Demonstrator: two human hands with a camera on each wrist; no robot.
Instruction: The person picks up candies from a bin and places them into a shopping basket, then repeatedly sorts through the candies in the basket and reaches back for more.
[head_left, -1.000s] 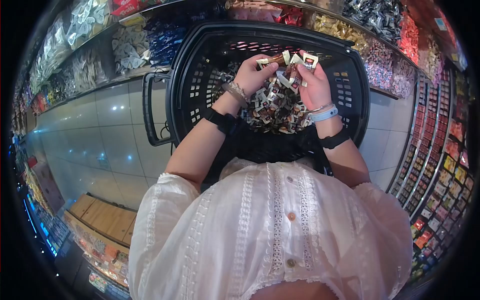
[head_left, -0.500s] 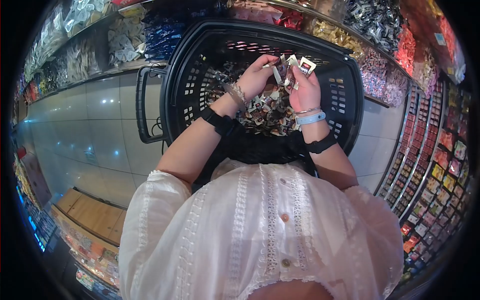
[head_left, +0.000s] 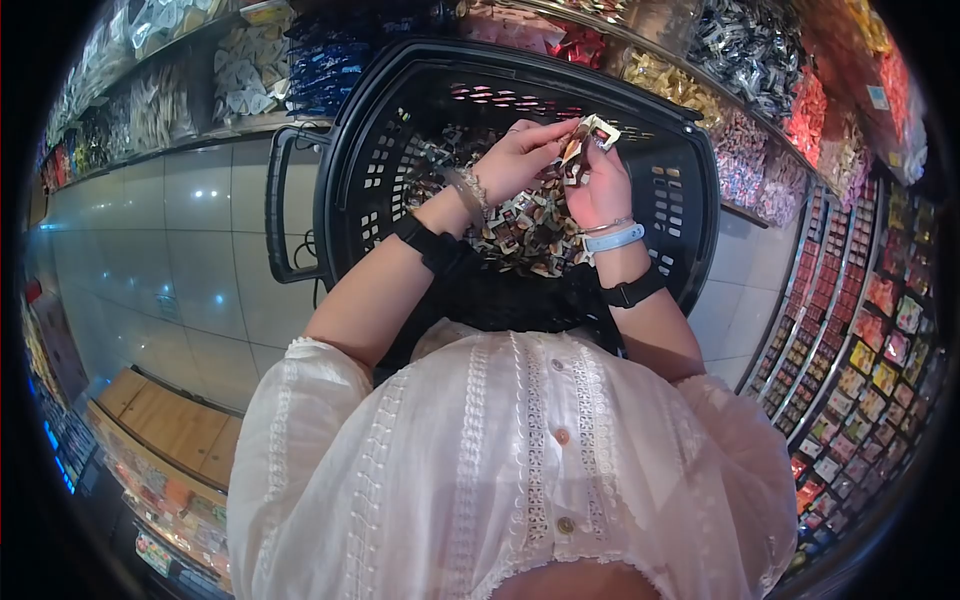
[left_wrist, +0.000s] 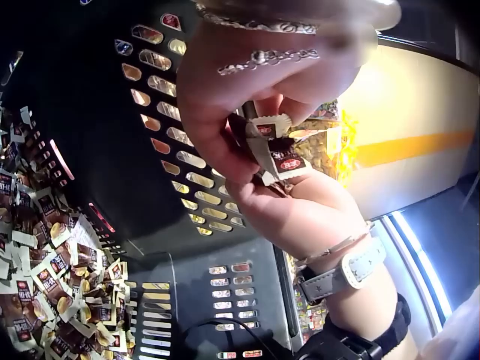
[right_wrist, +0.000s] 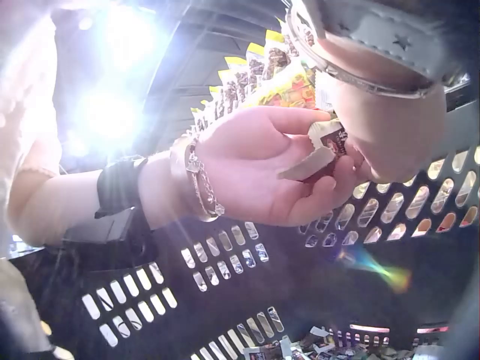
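Left hand (head_left: 520, 160) and right hand (head_left: 597, 185) are both pinching candy packets (head_left: 585, 140) above the black basket (head_left: 340, 150), seen from the head. From the left wrist, both hands are gripping the candy packets. From the right wrist, the hands are touching.

One black shopping basket (head_left: 692, 200) is counted at twelve o'clock, with one handle (head_left: 272, 215) at its nine o'clock. Two hands are seen: the left hand (head_left: 515, 160) and the right hand (head_left: 600, 188). At least two wrapped candies (left_wrist: 276, 150) are pinched between them. The heaped candies (head_left: 525, 228) below are too many to be counted.
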